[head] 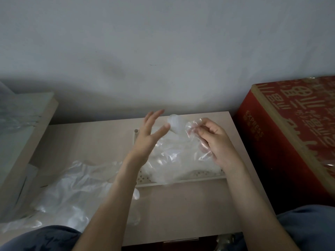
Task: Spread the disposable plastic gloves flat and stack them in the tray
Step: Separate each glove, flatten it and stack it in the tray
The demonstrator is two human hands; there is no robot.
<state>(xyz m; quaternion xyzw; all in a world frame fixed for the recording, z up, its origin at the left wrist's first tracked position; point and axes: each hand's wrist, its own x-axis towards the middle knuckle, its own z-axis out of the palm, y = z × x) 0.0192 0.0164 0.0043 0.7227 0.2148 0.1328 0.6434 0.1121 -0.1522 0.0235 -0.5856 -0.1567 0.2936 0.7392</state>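
Observation:
My right hand [213, 140] pinches a clear plastic glove [178, 125] and holds it up over the white tray [181, 181]. The glove's far part puffs out, whitish, towards my left hand. My left hand [148, 136] hovers over the tray's left end with fingers spread and straight, close beside the glove and holding nothing. Several flattened clear gloves [174, 158] lie in the tray. A loose pile of crumpled gloves [72, 192] lies on the table to the left of my left forearm.
The small beige table [181, 211] stands against a grey wall. A tall red carton [290, 134] printed "EXPRESS" rises along its right edge. A glass-topped ledge [23, 124] with plastic on it borders the left side. My knees show at the bottom.

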